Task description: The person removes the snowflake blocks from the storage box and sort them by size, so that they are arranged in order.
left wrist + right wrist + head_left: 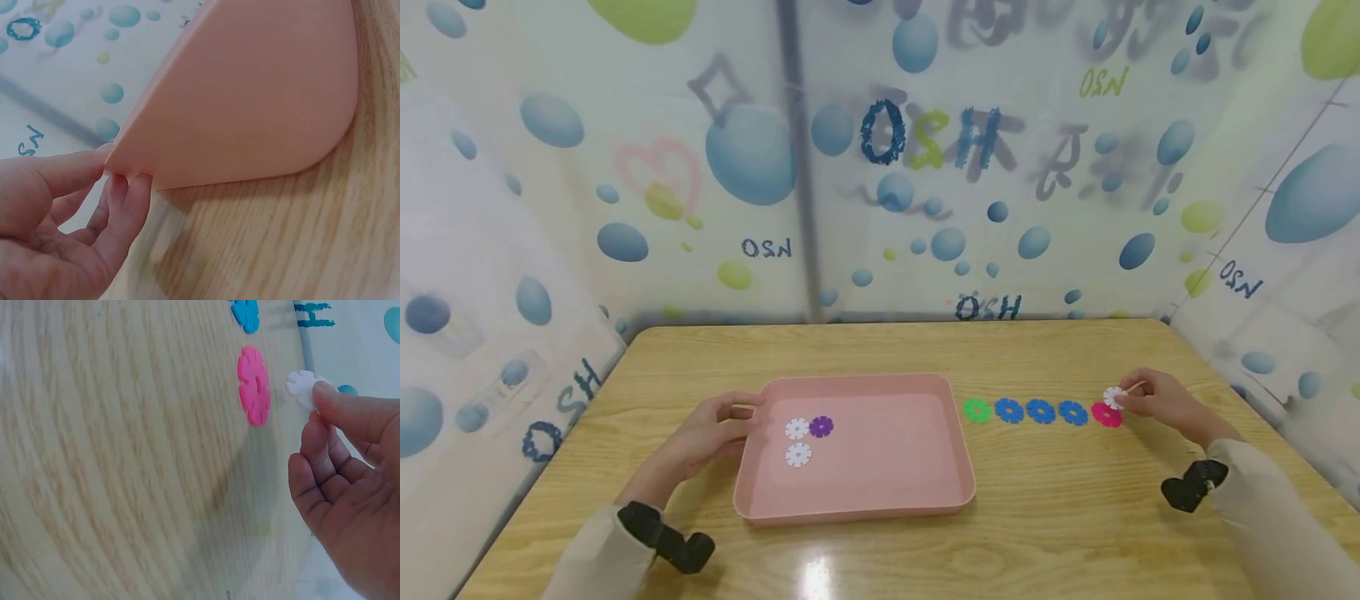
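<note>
My left hand (711, 429) pinches the left rim of a pink tray (857, 515), index finger and thumb at the far left corner in the left wrist view. Inside the tray lie two white snowflake discs (798, 454) and a purple snowflake disc (822, 427). Between thumb and fingertips, my right hand (1165, 402) holds a white snowflake disc (301, 387) above the table. Just below it in the head view, a pink snowflake disc (1106, 415) lies flat on the wood at the right end of a row.
The row also has a green snowflake disc (977, 410) beside the tray and three blue snowflake discs (1041, 411). All rest on a wooden table (1060, 508). A patterned curtain (887, 250) hangs behind the table and at both sides.
</note>
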`<state>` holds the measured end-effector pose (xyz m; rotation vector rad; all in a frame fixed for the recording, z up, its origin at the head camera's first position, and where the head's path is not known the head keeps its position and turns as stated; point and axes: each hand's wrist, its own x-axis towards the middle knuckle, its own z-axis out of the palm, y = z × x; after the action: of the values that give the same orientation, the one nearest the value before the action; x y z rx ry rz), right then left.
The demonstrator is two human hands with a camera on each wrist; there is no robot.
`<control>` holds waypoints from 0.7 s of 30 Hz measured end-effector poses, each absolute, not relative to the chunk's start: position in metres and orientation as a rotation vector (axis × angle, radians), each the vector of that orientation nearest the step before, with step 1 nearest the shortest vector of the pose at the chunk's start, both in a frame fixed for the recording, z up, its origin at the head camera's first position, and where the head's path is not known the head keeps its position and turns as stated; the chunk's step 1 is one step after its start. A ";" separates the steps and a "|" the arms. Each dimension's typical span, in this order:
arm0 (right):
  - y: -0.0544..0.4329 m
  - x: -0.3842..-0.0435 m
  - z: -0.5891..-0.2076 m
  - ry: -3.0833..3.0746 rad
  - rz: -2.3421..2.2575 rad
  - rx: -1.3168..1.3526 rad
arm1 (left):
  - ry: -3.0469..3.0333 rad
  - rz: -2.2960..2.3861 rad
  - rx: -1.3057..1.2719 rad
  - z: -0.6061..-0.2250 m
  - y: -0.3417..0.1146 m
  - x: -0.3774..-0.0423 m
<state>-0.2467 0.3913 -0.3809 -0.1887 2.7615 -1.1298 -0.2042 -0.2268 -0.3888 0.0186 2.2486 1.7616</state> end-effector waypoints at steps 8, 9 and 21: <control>0.402 -0.240 -0.379 2.761 -1.108 -0.134 | 2.241 1.760 0.034 -0.390 -0.226 -0.205; 0.404 -0.240 -0.379 2.760 -1.106 -0.122 | 2.237 1.762 0.040 -0.389 -0.226 -0.205; 0.423 -0.241 -0.393 2.808 -0.914 0.010 | 2.192 1.792 0.095 -0.393 -0.233 -0.206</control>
<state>-0.2414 0.4226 -0.3930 0.0095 2.8077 -0.9142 -0.2062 -0.2328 -0.3927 0.0952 2.1917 1.7920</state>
